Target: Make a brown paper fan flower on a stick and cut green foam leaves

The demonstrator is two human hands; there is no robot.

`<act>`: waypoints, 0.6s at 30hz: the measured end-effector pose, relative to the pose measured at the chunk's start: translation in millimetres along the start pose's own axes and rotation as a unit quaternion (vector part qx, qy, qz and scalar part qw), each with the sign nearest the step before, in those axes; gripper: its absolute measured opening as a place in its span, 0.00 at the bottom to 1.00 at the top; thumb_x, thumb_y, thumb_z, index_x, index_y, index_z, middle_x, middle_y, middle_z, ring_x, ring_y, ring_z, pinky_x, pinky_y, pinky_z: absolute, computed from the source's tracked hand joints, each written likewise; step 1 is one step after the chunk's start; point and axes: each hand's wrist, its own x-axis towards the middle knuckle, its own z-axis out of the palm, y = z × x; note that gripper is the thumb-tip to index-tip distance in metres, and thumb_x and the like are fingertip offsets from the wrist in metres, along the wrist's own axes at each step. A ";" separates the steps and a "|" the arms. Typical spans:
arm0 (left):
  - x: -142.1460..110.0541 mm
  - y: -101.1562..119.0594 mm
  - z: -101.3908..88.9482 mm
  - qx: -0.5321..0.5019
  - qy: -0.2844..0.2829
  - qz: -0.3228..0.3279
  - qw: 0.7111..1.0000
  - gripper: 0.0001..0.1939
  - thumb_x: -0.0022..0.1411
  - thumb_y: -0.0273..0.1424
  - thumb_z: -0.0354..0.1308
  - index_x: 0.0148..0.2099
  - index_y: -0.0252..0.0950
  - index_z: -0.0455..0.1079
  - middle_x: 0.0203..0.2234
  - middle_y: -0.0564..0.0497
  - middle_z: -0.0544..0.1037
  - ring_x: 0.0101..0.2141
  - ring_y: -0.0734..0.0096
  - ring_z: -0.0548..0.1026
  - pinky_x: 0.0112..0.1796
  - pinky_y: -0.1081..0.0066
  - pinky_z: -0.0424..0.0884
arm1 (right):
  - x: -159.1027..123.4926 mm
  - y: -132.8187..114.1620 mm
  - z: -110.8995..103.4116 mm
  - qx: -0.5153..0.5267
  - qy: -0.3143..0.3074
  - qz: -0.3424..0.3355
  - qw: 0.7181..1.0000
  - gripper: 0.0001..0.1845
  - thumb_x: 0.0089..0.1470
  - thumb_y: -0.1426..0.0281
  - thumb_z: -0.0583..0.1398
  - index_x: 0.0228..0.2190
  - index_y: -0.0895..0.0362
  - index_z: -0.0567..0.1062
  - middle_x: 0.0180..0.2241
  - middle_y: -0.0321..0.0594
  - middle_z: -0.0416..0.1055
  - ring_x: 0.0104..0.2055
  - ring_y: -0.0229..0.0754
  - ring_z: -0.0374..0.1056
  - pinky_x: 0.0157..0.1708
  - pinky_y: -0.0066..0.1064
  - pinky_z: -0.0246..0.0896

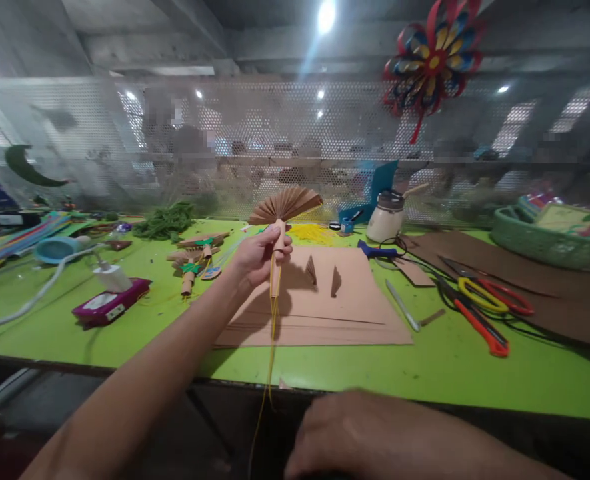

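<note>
Raised over the table, my left hand is closed around the rolled brown paper handle of a pleated paper fan. The fan's folds spread out above the fingers. Long yellow strings hang from the handle down past the table edge. My right hand is low in front of that edge, blurred, with its fingers mostly hidden; what it holds, if anything, does not show. Beneath the fan lies a stack of brown card sheets. Two small folded paper pieces rest on the card.
Right of the card are a silver pen-like tool, yellow-and-red scissors, a blue-handled tool, a jar and a green basket. At left lie a purple power strip, decorated paper pieces and green strands.
</note>
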 end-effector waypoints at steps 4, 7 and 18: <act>4.8 -1.2 3.2 -0.029 -0.035 -0.006 0.999 0.11 0.65 0.24 0.43 0.38 0.29 0.66 0.22 0.49 0.67 0.18 0.81 0.63 0.17 0.84 0.60 | 11.6 18.7 -20.1 0.015 0.201 0.066 0.977 0.10 0.53 0.74 0.57 0.34 0.58 0.79 0.32 0.41 0.76 0.34 0.40 0.69 0.35 0.29 0.60; 8.1 0.0 3.4 -0.039 -0.044 -0.015 0.998 0.11 0.65 0.24 0.42 0.37 0.29 0.66 0.22 0.49 0.67 0.18 0.81 0.63 0.17 0.84 0.60 | 31.1 39.7 -33.7 0.196 0.282 0.129 0.930 0.09 0.52 0.70 0.58 0.31 0.61 0.77 0.26 0.39 0.73 0.28 0.37 0.67 0.30 0.29 0.60; 14.0 12.5 14.4 -0.022 -0.052 0.006 0.998 0.10 0.64 0.24 0.43 0.37 0.30 0.66 0.21 0.49 0.68 0.18 0.80 0.64 0.16 0.85 0.58 | 100.4 51.9 -41.4 0.356 0.397 0.115 0.838 0.07 0.44 0.70 0.62 0.21 0.60 0.71 0.14 0.29 0.62 0.16 0.29 0.55 0.18 0.24 0.48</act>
